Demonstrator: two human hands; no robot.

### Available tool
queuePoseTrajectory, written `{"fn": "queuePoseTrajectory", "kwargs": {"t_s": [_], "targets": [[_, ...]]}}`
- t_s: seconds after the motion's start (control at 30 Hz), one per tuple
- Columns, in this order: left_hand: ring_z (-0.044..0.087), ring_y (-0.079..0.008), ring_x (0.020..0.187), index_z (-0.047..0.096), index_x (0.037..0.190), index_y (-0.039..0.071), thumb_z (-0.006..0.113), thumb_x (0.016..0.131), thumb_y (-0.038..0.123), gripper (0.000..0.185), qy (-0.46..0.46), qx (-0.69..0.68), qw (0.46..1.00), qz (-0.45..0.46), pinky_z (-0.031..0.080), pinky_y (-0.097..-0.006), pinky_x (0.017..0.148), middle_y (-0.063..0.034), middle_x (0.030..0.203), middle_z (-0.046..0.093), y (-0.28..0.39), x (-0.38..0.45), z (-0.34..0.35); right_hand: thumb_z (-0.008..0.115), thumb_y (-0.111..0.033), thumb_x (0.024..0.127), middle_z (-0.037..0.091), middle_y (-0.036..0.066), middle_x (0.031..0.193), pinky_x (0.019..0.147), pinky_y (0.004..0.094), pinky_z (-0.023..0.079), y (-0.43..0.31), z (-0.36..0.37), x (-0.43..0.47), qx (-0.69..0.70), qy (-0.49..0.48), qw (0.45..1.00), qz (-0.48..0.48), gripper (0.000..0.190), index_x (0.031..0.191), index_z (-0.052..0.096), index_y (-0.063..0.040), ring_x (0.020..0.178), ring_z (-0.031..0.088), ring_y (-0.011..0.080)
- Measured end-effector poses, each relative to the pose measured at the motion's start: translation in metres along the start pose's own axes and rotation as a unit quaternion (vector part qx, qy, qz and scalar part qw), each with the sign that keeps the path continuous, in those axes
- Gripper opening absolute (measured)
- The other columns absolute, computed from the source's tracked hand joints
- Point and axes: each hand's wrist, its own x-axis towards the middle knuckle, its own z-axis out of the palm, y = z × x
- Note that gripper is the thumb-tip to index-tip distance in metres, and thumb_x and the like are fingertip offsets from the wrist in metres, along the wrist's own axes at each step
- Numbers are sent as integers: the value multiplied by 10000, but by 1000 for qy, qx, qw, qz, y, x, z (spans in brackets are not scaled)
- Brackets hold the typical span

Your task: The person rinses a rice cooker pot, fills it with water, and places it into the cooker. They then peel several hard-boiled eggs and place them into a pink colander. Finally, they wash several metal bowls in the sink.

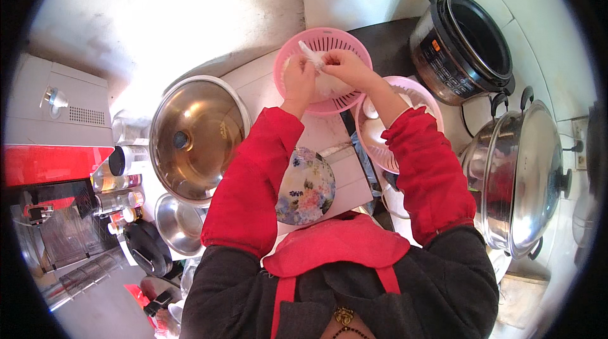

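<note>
Both my hands are over a pink slotted plastic basket (357, 44) on the tiled counter. A white bag (327, 88), seemingly thin plastic, lies in it; its contents cannot be made out. My left hand (300, 81) pinches the bag's gathered neck from the left. From the right, the fingers of my right hand (350, 68) grip the same twisted neck, and its loose end sticks up between the hands. Under my right forearm stands a second pink basket (430, 101) with white things inside, partly hidden by the arm.
A wide steel pan with a glass lid (199, 125) stands left, above a steel bowl (179, 225). Nearer me lies a floral round item (306, 187). An electric pressure cooker (446, 63) and a lidded steel steamer pot (532, 177) stand right. Several jars (118, 182) line the left.
</note>
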Motion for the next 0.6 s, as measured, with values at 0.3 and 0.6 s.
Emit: {"fn": "queuePoseTrajectory", "kwargs": {"t_s": [0.3,0.6], "targets": [[618,-175,791,609,955,65,377,904,208,277,-50,-313,890,-328,493,-314,706,-75,907,634,41,11,-6,617,-82,841,568,1,895,777,262,450,15,-7,-14,288,68,954,41,165,989,557,-44,867,542,106],[575,-153,839,533,1067,45,672,724,1,373,-158,-139,965,-155,454,-275,743,-35,894,602,41,11,-57,608,-122,854,632,120,906,759,303,477,7,-25,-16,-288,-22,953,-93,255,1097,574,-52,830,607,196]]}}
